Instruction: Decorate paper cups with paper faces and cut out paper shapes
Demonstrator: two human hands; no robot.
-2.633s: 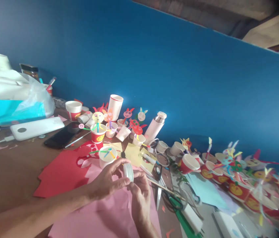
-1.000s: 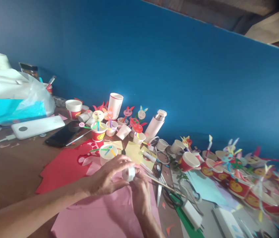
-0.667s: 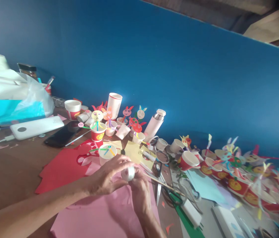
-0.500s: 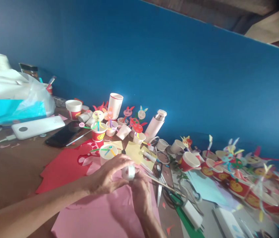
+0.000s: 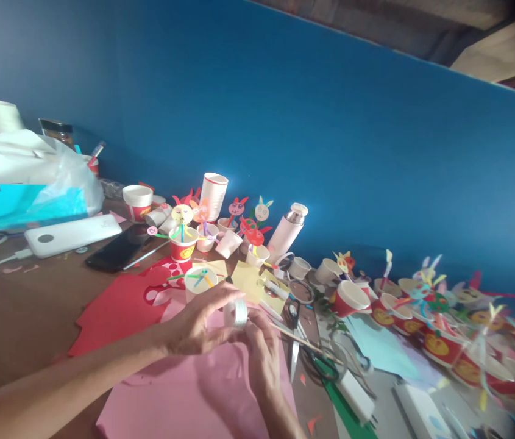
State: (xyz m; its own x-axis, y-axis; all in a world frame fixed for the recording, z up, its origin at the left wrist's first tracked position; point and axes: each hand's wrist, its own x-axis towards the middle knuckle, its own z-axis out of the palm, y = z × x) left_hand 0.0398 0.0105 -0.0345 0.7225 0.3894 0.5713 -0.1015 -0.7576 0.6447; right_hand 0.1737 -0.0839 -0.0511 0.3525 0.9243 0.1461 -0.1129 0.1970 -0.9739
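A small roll of clear adhesive tape is held up between my hands, above a sheet of pink paper. My left hand reaches in from the left, its fingers curled over the roll's left side. My right hand rises from below and pinches the roll's lower right side. Just beyond my left fingers stands a white paper cup with coloured paper strips on top. Part of the roll is hidden by my fingers.
Red paper lies left of the pink sheet. Scissors and a wooden skewer lie to the right. Red cups with paper figures line the right side. A phone, power bank and steel-topped flask stand beyond, against a blue wall.
My left fingers have shifted slightly on the roll, which has turned a little between my hands. The view has rocked slightly, but both hands still hold the roll.
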